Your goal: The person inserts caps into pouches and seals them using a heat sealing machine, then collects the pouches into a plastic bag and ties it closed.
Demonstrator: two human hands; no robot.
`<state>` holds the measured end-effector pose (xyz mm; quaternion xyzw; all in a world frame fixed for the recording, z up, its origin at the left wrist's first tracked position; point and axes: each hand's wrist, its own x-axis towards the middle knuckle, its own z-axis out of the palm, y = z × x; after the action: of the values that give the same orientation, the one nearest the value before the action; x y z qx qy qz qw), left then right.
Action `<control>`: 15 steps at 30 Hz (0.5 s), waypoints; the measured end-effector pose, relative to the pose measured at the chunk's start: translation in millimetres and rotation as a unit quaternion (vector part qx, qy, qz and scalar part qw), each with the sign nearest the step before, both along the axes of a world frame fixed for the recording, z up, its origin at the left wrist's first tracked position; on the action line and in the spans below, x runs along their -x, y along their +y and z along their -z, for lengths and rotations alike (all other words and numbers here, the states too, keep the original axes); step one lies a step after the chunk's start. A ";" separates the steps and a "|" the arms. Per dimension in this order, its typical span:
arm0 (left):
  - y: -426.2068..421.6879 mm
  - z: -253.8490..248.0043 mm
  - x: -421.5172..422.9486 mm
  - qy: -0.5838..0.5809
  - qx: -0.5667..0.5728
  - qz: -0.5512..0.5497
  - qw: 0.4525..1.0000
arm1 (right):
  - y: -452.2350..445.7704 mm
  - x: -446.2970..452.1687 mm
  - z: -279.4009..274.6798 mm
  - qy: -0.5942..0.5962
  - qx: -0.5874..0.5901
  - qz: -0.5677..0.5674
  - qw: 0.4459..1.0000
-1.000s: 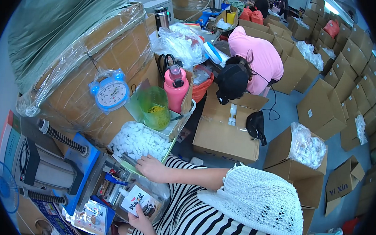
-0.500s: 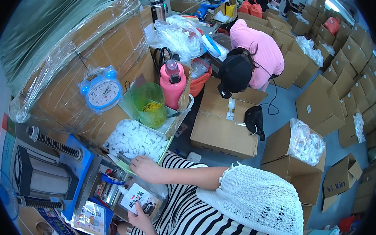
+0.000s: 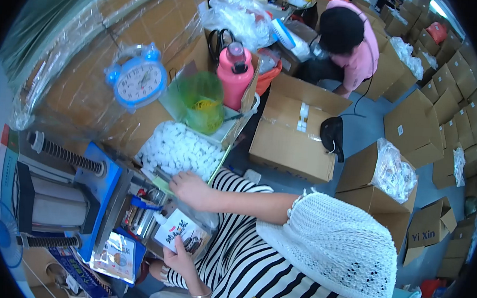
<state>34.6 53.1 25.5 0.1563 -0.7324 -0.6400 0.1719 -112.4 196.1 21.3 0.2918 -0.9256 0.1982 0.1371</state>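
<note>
My left hand [image 3: 181, 259] grips a white spouted pouch [image 3: 174, 230] with dark printed characters, thumb across its front; a white spout [image 3: 159, 218] sticks out at its upper left corner. My right hand [image 3: 189, 190] rests at the near edge of a pale green tray [image 3: 222, 161]. Its fingers are bent together, and whatever they pinch is hidden. Small white plastic pieces [image 3: 181, 148] fill that tray. Just left of the pouch is a metal fixture [image 3: 150, 228] with a blue part. Below it lies another printed pouch [image 3: 114, 256] on something blue.
A blue-framed machine [image 3: 96, 195] with spring rods stands at left. Behind the tray are a blue alarm clock [image 3: 140, 83], a green cup [image 3: 200, 100] and a pink bottle [image 3: 235, 75]. A person in pink [image 3: 359, 58] bends near an open carton [image 3: 293, 147]. More cartons [image 3: 414, 127] crowd the right.
The view has shifted, so the bench things sit differently in frame. The person in pink has raised their head and turned. My left hand still holds the pouch; my right hand stays at the tray.
</note>
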 end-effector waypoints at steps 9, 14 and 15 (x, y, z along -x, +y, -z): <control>-9.4 13.1 -16.5 -0.039 0.001 -0.004 0.999 | -3.5 9.9 9.1 0.100 0.029 0.033 0.994; -4.7 13.8 -13.0 -0.023 -0.004 0.000 1.000 | -2.4 9.6 11.0 0.093 0.035 0.026 0.995; -3.4 12.1 -12.3 -0.024 -0.003 0.000 1.000 | -2.8 9.4 10.8 0.093 0.036 0.027 0.995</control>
<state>46.9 49.7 13.4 0.1723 -0.7343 -0.6384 0.1535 -121.8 193.3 10.6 0.2792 -0.9086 0.1994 0.2380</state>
